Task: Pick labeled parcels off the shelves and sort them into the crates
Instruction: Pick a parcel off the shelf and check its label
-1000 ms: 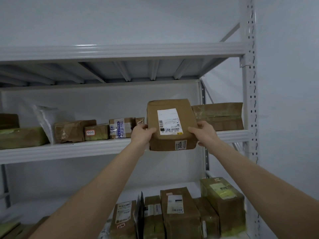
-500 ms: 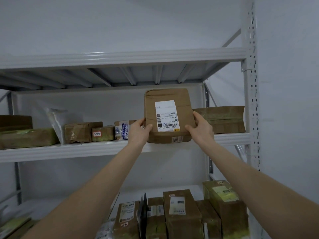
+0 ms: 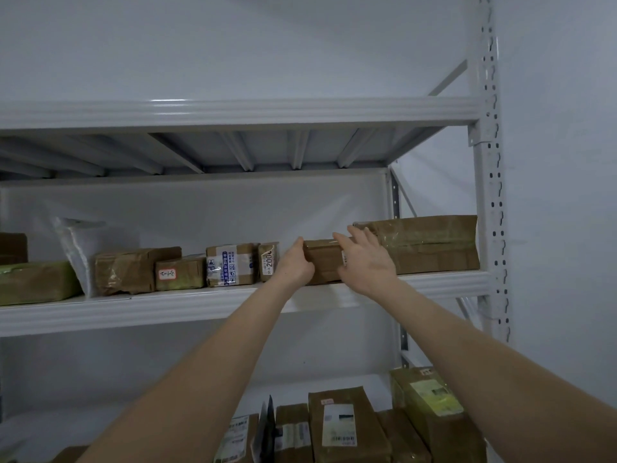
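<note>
White wall behind, a steel shelf (image 3: 200, 305) in front. On it, the left hand (image 3: 293, 262) curls round one end of the parcel (image 3: 322, 262), and the right hand (image 3: 365, 259) lies spread against the other. Taped cardboard, so likely stiff, light and slick; best gripped by both ends. It sits wedged between a small box (image 3: 268, 262) and a big box (image 3: 430, 243).
</note>
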